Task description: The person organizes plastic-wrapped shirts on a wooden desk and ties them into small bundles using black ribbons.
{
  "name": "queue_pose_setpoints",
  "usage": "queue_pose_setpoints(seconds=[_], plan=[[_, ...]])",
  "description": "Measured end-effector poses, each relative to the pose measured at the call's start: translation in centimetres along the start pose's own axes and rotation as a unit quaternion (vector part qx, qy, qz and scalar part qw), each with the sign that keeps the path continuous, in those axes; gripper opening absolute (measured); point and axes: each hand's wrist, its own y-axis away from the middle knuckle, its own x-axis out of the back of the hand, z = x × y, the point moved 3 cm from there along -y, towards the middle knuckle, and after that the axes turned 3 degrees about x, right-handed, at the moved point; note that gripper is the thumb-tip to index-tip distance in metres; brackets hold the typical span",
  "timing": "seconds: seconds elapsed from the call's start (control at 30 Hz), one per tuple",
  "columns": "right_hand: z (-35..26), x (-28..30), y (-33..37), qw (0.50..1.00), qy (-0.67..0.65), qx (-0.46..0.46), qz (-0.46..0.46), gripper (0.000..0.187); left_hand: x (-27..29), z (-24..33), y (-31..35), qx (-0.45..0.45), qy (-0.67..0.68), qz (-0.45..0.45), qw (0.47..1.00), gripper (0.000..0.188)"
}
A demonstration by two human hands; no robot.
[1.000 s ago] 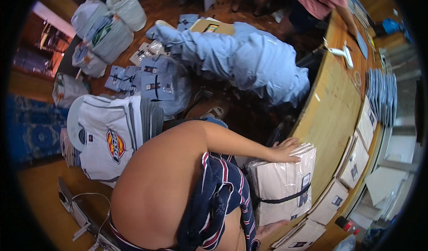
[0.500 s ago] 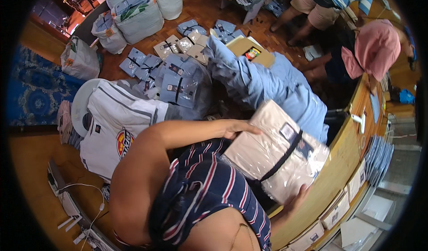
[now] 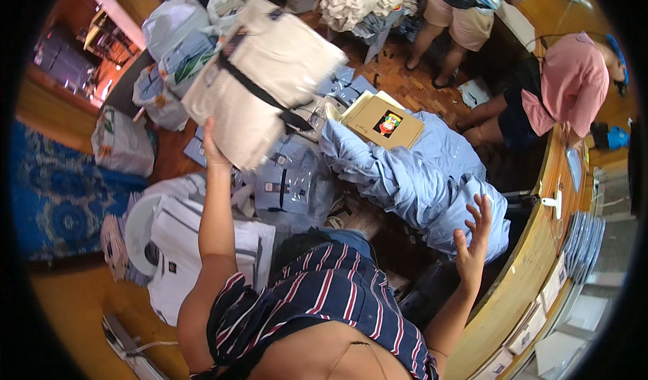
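A thick bundle of beige folded garments in clear plastic, tied with a black strap, is up in the air at the upper left, tilted. My left hand holds it at its near lower edge; part of the fingers is hidden against it. My right hand is raised with fingers spread and holds nothing. It is nearest to a heap of light blue cloth. A brown cardboard box with a colourful label lies on that heap. Below the bundle sit packed blue garments with black straps.
White sacks stand along the left. White shirts lie over a round, pale rim at lower left. A wooden bench with stacked blue packs runs along the right. Two people, one in a pink top, work at the upper right.
The beige bundle has gone from in front of me on the right to the upper left, with my left hand. My right hand has let go and opened. The view has shifted slightly.
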Motion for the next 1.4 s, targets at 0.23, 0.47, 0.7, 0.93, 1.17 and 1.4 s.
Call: queue_pose_setpoints(seconds=[0.23, 0.47, 0.7, 0.93, 1.17, 1.4], plan=[[2.6, -1.8, 2.3, 0.989, 0.102, -0.092, -0.055, 0.063, 7.6, 1.5, -13.9, 0.047, -0.050, 0.067, 0.995, 0.068], [5.7, -5.8, 10.1, 0.947, 0.208, -0.105, -0.221, 0.055, 23.2, -7.0, -11.8, 0.188, -0.533, 0.223, 0.794, 0.040], [7.4, -4.7, 19.8, 0.939, 0.157, -0.261, -0.160, 0.050, 18.1, -28.0, -1.0, 0.538, -0.729, -0.194, 0.376, 0.034], [6.7, 3.8, 28.8, 0.915, 0.129, -0.343, 0.171, 0.034, -3.8, -40.8, 13.7, 0.252, -0.748, -0.608, 0.085, 0.029], [10.9, 12.8, 45.4, 0.644, 0.441, -0.500, 0.376, 0.045, -16.5, -43.8, 26.3, 0.001, -0.715, -0.699, 0.030, 0.030], [14.2, 14.8, 50.1, 0.579, 0.411, -0.651, 0.270, 0.051, -28.7, -42.0, 39.1, 0.043, -0.575, -0.816, 0.048, 0.047]])
